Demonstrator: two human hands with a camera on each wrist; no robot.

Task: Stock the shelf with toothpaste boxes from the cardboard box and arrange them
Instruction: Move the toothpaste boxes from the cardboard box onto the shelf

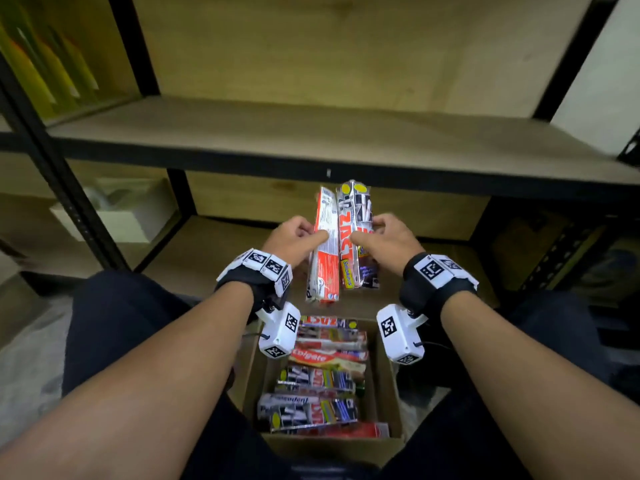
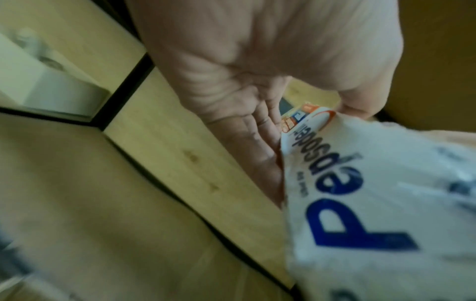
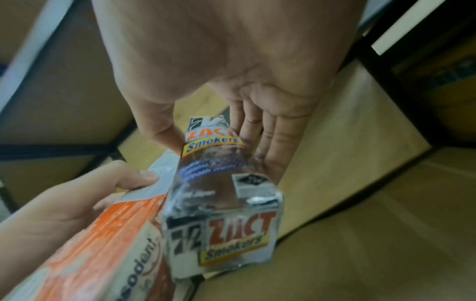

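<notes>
My left hand (image 1: 294,237) grips a red and white Pepsodent toothpaste box (image 1: 325,247), thumb on top and fingers under it; the box's white face (image 2: 360,193) fills the left wrist view. Beside it my right hand (image 1: 384,240) grips a silver Zact Smokers box (image 1: 356,237), seen end-on in the right wrist view (image 3: 224,230). Both boxes are held side by side, lengthwise, in the air just below the front edge of the wooden shelf (image 1: 311,133). Under my wrists, the open cardboard box (image 1: 388,386) holds several more toothpaste boxes (image 1: 322,379).
The shelf board above the boxes is bare wood with a black metal frame (image 1: 242,164). A lower shelf (image 1: 214,247) lies behind my hands. A white container (image 1: 114,216) sits in the left bay. Yellow-green items (image 1: 41,64) stand upper left.
</notes>
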